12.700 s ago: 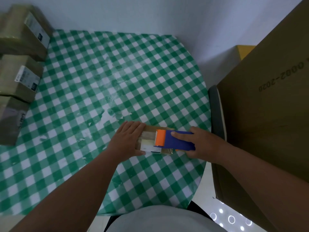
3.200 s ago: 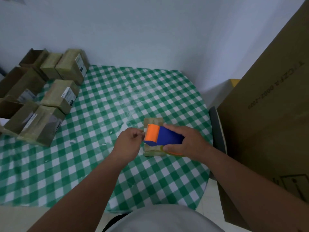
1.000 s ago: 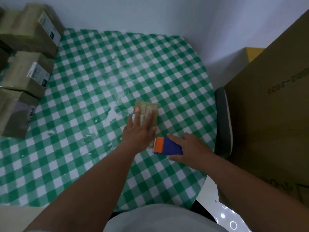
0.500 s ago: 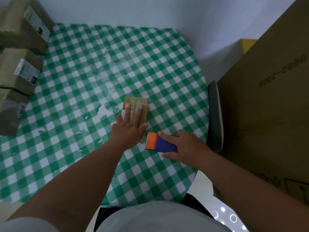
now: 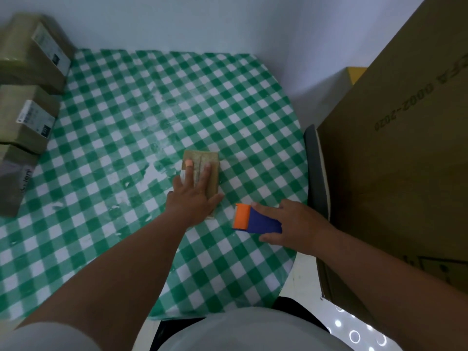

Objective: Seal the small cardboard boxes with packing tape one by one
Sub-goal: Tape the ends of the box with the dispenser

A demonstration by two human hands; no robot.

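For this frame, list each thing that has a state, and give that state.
small box: closed, lying flat on the tablecloth, tape strip along its top.
left hand: fingers straight, pressing flat on the small box.
right hand: gripping the tape dispenser.
tape dispenser: held on the tablecloth, beside the small box.
stacked boxes: closed, labelled, at the table's left edge.

Dim, even, bluish indoor light; no hard shadows. Pale sheen on checked tablecloth [image 5: 152,122] just beyond small box [image 5: 202,160]. Wide-angle bending: table edge right of box curves. Stacked boxes [image 5: 27,117] far left of small box soft, smeared. Overall slight blur, muted colour.
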